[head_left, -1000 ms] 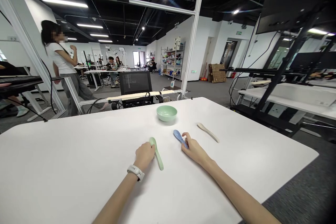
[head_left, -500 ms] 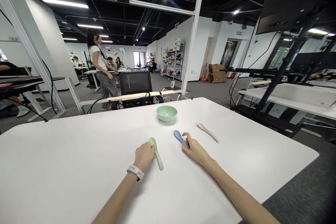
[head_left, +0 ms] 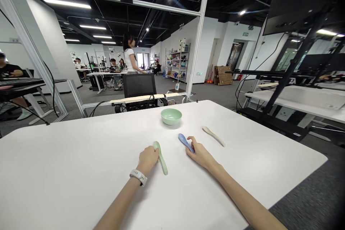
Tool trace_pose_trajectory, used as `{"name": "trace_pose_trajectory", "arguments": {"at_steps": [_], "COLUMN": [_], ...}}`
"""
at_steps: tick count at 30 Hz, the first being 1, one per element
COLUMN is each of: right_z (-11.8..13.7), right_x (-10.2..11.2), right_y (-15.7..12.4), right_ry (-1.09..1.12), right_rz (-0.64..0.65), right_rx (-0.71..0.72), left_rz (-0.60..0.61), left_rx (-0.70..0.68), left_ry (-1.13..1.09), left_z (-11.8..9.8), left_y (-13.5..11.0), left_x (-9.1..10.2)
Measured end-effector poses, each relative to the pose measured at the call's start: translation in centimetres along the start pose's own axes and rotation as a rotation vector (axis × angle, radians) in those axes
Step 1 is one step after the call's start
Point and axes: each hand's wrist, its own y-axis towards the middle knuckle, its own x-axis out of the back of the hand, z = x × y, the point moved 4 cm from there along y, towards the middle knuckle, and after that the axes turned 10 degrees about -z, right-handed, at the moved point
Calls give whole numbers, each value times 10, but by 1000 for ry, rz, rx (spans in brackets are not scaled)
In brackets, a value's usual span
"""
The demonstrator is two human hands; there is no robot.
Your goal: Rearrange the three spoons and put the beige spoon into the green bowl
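Observation:
My left hand (head_left: 148,158) lies on the white table (head_left: 67,172) with its fingers curled against the upper handle of a green spoon (head_left: 161,160), which lies flat. My right hand (head_left: 198,152) is closed over the handle of a blue spoon (head_left: 183,140); the spoon's bowl points away to the left and rests on the table. A beige spoon (head_left: 214,136) lies apart, just right of my right hand. A green bowl (head_left: 171,116) stands upright beyond both hands, near the far edge. A white watch (head_left: 138,176) sits on my left wrist.
A black office chair (head_left: 139,87) stands behind the table's far edge, inside a metal frame (head_left: 194,48). A person (head_left: 129,57) stands further back in the office, and others sit at desks. More desks and a black stand (head_left: 285,79) are on the right.
Both hands and the spoons have stayed nearly still. A person in the background has walked from the left toward the middle of the room.

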Motion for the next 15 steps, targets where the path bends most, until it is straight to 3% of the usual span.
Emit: {"name": "trace_pose_trajectory", "arguments": {"at_steps": [4, 8, 11, 15], "right_z": [-2, -10, -19, -30], "right_x": [3, 19, 31, 33], "right_y": [2, 12, 27, 49], "right_ry": [-22, -105, -167, -216], "right_rz": [-48, -134, -179, -188], "right_rx": [-1, 10, 81, 222], "left_rz": [-55, -188, -316, -562], "left_rx": [-41, -111, -153, -213], "left_ry": [-51, -65, -25, 101], "left_z": [6, 30, 71, 157], "left_y": [-1, -7, -15, -21], "left_x": [11, 48, 85, 123]}}
